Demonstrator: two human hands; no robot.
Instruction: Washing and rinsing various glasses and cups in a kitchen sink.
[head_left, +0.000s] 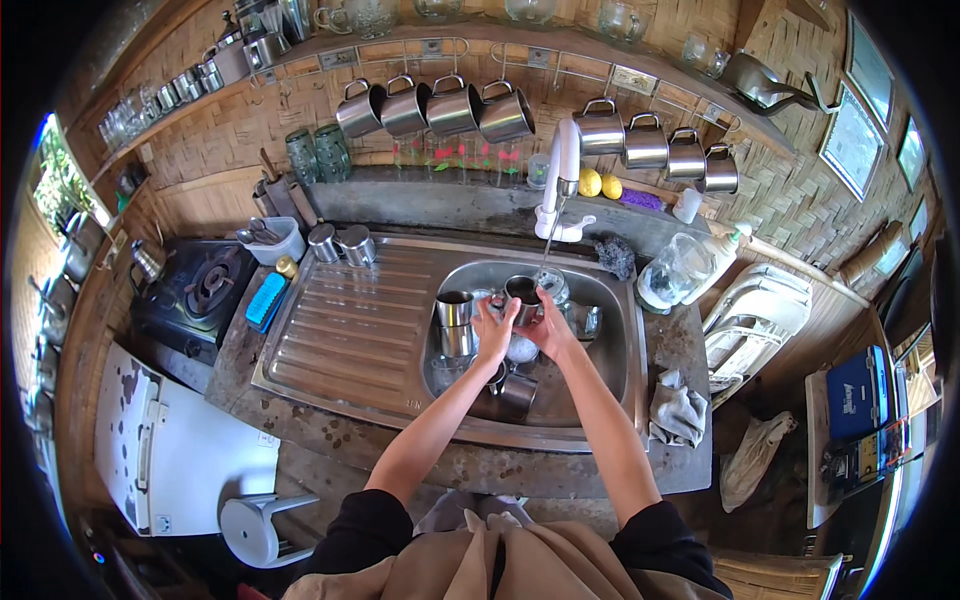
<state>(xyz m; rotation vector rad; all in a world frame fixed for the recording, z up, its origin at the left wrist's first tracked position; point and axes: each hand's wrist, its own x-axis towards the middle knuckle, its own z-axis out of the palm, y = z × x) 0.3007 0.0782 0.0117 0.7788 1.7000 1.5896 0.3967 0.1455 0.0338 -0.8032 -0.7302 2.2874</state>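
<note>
Both my left hand (495, 328) and my right hand (549, 328) grip one stainless steel mug (523, 291), held over the basin of a metal sink (611, 375). Its mouth faces up towards me. Just beyond it, a thin stream of water falls from the white faucet (559, 169). Two steel mugs (455, 322) are stacked to the left in the basin. Another steel mug (517, 395) lies below my wrists, partly hidden by other ware. Beside my right hand are a glass jar or mug (553, 283) and a further cup (586, 321).
Two steel mugs (356, 246) stand on the ribbed drainboard (345, 322). A blue brush (268, 301) lies at its left edge, near a gas stove (191, 292). Several mugs (454, 103) hang above. To the right are a scouring pad (615, 257) and a grey cloth (678, 409).
</note>
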